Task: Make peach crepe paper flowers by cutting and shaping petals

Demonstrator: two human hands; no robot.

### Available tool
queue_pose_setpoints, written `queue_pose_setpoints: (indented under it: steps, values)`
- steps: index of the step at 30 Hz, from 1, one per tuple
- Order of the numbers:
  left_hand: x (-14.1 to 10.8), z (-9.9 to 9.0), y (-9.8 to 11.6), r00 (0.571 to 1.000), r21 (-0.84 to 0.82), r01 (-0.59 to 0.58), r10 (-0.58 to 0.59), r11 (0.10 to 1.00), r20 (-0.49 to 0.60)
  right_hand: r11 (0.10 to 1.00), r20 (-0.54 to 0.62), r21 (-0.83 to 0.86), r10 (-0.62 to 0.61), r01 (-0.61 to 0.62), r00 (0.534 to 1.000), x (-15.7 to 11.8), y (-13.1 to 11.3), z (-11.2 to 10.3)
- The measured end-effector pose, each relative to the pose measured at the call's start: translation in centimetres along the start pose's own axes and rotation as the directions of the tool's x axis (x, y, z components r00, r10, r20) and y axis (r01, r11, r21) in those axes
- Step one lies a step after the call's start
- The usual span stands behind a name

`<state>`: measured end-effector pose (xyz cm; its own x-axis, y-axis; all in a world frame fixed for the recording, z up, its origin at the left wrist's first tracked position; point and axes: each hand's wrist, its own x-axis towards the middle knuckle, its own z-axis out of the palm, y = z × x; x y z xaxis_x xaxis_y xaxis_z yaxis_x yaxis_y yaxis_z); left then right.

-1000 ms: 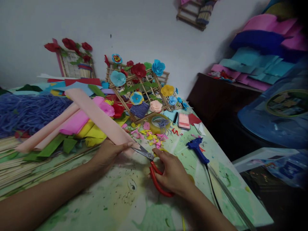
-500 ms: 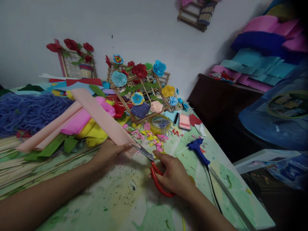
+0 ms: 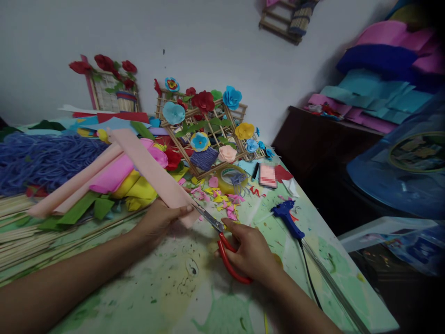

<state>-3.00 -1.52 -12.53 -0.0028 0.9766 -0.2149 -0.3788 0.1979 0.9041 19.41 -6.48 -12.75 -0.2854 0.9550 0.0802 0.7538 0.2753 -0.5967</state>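
Observation:
My left hand [image 3: 161, 221] pinches the near end of a long pale pink crepe paper strip [image 3: 149, 168], thumb on top. The strip slants away to the upper left, over other rolled paper. My right hand [image 3: 252, 250] is closed around the red handles of a pair of scissors [image 3: 212, 221]. The scissor blades point left, with their tips at the strip's right edge beside my left thumb. The blades look nearly closed, and I cannot tell how far they cut into the paper.
Paper scraps [image 3: 222, 198] lie beyond the scissors, before a bamboo frame with paper flowers [image 3: 205, 102]. At right are a blue glue gun [image 3: 288, 218] with a cord and a tape roll [image 3: 225, 180]. Purple yarn [image 3: 48, 160] and thin sticks [image 3: 21, 246] lie at left.
The scissor blades have closed up at the strip's edge. The paper's near end has shifted slightly, and the whole view has moved a little. Both hands keep their hold.

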Motion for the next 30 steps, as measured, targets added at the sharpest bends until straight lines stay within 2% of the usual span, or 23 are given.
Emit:
queue_pose_setpoints:
  steps: [9, 18, 30]
  values:
    - [0.00, 0.13, 0.19, 1.000, -0.023, 0.002, -0.002, 1.000, 0.002, 1.000, 0.028, -0.010, -0.002, 0.002, 1.000, -0.02, -0.22, 0.15]
    - [-0.16, 0.30, 0.27, 0.999, -0.034, 0.040, -0.040, 0.999, 0.001, 1.000, 0.006, 0.011, -0.006, 0.006, 1.000, 0.01, 0.06, 0.59]
    - [0.14, 0.03, -0.02, 1.000, -0.045, 0.021, -0.021, 0.999, -0.009, 0.999, -0.007, -0.012, -0.033, 0.032, 0.999, 0.00, 0.04, 0.79]
